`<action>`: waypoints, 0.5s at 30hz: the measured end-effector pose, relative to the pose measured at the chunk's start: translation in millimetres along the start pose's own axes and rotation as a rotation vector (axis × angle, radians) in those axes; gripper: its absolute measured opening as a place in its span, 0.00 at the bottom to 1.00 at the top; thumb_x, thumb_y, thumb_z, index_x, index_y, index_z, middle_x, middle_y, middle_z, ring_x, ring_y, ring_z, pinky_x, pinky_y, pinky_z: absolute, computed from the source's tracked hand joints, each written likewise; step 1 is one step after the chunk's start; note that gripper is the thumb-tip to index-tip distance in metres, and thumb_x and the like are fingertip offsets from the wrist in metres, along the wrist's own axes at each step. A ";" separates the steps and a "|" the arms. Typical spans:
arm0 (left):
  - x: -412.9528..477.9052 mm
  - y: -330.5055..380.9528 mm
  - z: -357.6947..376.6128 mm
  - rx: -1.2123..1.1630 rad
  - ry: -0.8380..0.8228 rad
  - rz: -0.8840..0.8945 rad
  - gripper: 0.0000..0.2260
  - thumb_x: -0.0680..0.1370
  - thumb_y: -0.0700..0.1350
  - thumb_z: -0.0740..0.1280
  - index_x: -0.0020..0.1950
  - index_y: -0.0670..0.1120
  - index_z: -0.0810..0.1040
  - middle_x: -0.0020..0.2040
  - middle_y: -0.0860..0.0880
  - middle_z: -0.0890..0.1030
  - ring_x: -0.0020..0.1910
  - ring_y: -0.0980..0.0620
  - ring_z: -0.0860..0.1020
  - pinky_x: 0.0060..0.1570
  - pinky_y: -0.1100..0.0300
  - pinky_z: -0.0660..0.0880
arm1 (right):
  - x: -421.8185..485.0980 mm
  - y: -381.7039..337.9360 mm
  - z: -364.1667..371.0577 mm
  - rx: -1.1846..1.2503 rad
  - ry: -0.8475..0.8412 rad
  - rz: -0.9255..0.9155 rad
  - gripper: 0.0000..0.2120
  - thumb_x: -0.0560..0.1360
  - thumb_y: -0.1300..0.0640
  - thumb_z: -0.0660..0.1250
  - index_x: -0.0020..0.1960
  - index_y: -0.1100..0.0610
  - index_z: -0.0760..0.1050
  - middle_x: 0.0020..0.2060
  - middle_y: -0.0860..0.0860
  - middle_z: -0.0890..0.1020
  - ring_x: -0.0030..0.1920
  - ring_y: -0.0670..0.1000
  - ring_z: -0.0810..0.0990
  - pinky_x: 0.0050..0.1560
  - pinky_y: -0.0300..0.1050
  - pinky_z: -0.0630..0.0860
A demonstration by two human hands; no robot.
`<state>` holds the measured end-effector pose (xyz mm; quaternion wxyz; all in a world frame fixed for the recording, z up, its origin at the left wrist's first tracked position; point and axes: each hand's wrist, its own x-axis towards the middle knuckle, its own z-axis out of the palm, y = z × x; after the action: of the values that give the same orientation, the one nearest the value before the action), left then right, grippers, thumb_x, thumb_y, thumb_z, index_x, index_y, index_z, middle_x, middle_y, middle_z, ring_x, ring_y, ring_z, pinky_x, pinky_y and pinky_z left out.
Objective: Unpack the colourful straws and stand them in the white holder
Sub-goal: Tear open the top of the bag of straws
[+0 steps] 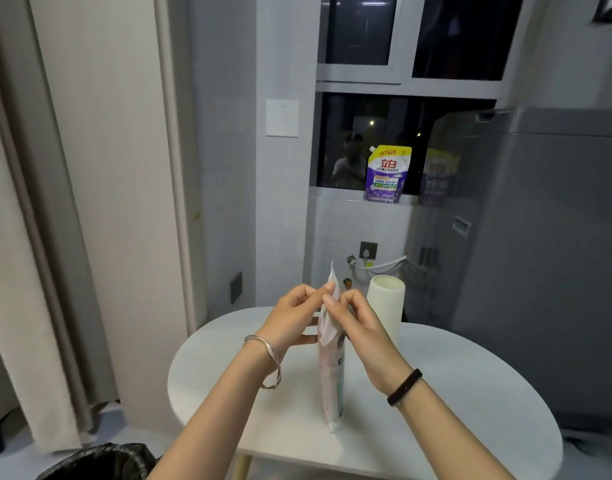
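Pale plastic, the straw packet stands upright on the table. My left hand and right hand each pinch one side of its top, ready to pull it apart. No straws are out yet. The white holder stands just behind my right hand, so unpacking and filling are both left.

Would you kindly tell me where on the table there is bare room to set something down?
Bare: the right half of the table, between packet, holder and right edge; also a strip left of the left hand. Crowded: the middle, where left and right hand pinch the packet.
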<state>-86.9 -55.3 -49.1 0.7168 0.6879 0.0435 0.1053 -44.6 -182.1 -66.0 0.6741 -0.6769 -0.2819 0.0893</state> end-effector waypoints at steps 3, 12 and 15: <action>-3.3 0.6 -2.0 0.000 -0.021 0.001 0.16 0.75 0.58 0.66 0.45 0.46 0.71 0.46 0.48 0.82 0.45 0.51 0.81 0.37 0.64 0.77 | -4.6 -2.1 -0.4 0.008 -0.011 -0.002 0.19 0.70 0.42 0.66 0.39 0.56 0.65 0.36 0.53 0.68 0.37 0.45 0.71 0.44 0.42 0.68; -3.9 -10.0 4.7 0.130 0.040 0.184 0.16 0.76 0.56 0.64 0.38 0.45 0.70 0.40 0.49 0.78 0.39 0.54 0.79 0.46 0.51 0.81 | -9.8 -2.6 -1.7 0.069 0.009 -0.024 0.14 0.70 0.46 0.67 0.38 0.55 0.68 0.51 0.53 0.81 0.53 0.53 0.81 0.59 0.56 0.74; -2.5 -12.6 8.6 0.210 0.063 0.261 0.13 0.78 0.54 0.62 0.36 0.50 0.72 0.43 0.46 0.73 0.43 0.54 0.75 0.52 0.52 0.79 | -7.1 -1.2 -3.3 0.042 0.029 -0.016 0.10 0.77 0.54 0.63 0.37 0.55 0.69 0.54 0.61 0.77 0.55 0.60 0.78 0.57 0.57 0.75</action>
<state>-86.4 -64.6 -61.5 0.6193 0.7554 -0.0129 0.2138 -49.1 -188.6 -66.4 0.6927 -0.6617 -0.2756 0.0798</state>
